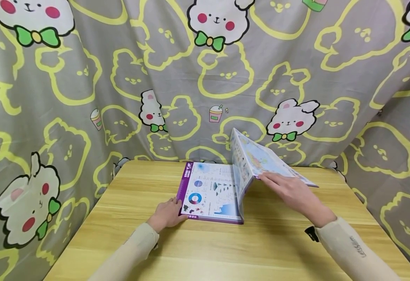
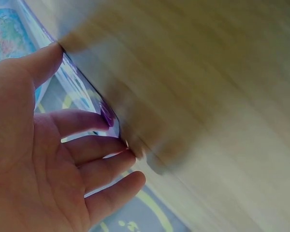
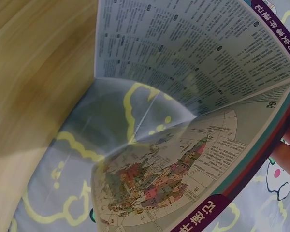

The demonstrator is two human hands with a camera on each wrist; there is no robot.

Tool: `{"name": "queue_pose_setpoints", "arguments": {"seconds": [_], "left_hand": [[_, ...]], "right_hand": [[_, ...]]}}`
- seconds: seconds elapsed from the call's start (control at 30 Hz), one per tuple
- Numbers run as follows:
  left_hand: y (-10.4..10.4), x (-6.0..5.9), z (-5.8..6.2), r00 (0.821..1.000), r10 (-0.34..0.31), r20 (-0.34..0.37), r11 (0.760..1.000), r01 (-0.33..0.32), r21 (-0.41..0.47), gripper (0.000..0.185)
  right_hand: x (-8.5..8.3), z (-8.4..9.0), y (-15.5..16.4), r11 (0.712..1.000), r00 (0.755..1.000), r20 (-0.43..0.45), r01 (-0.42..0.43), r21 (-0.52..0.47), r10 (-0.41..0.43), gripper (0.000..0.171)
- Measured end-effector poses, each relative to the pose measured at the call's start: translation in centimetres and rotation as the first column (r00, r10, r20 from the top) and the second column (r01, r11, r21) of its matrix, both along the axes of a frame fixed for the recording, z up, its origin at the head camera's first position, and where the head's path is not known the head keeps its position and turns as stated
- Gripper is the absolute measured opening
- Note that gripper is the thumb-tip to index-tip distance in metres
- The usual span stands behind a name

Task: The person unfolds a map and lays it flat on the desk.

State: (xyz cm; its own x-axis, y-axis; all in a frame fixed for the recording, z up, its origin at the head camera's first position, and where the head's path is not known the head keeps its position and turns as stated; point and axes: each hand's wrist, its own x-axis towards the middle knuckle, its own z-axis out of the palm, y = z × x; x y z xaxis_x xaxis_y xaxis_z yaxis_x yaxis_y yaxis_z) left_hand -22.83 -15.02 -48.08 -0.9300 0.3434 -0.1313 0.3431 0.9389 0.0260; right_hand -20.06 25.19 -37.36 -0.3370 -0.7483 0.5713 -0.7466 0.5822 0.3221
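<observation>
A glossy folding map [image 1: 206,195] with purple borders lies partly spread on the table. Its left panel is flat and shows charts and a blue ring diagram; the right part rises in a tent-like fold, a world map on its outer face. At the flat panel's lower left corner rests my left hand [image 1: 166,214]. In the left wrist view its fingers [image 2: 108,169] are fairly straight, and the thumb touches the edge. My right hand [image 1: 290,191] pinches the raised fold's near edge. The right wrist view shows the folded underside [image 3: 159,179], with printed text and a coloured map.
The wooden table [image 1: 205,249] extends around the map on all visible sides. Behind it and along both sides hangs a grey curtain [image 1: 176,82] with cartoon bears and rabbits. The raised fold stands close before the curtain.
</observation>
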Motion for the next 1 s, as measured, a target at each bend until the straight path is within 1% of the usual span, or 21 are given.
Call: {"name": "queue_pose_setpoints", "arguments": {"seconds": [0.13,0.33,0.43,0.6,0.8,1.0], "left_hand": [[-0.2,0.1,-0.1,1.0,-0.014,-0.018,1.0,0.014,0.001,0.075],[-0.4,0.1,0.2,1.0,0.007,0.016,1.0,-0.007,0.003,0.075],[-0.5,0.2,0.2,0.999,0.015,0.028,1.0,-0.015,0.001,0.075],[-1.0,0.2,-0.1,0.999,0.018,0.036,1.0,-0.018,0.011,0.074],[-1.5,0.3,0.2,0.999,0.018,0.036,1.0,-0.019,0.018,0.074],[-1.9,0.2,0.0,0.999,0.018,0.051,1.0,-0.019,0.02,0.075]], "right_hand": [[0.0,0.0,0.5,1.0,1.0,-0.013,-0.017,-0.014,0.016,0.052],[0.2,-0.1,1.1,0.999,0.999,-0.026,-0.022,-0.031,0.021,0.05],[0.4,-0.2,1.5,0.999,0.999,-0.03,-0.018,-0.033,0.017,0.049],[0.4,-0.4,2.1,0.999,0.999,-0.04,-0.011,-0.043,0.009,0.049],[0.4,-0.6,2.6,0.998,0.998,-0.056,-0.018,-0.057,0.015,0.046],[0.6,-1.0,3.3,0.998,0.999,-0.05,-0.014,-0.069,0.01,0.046]]}}
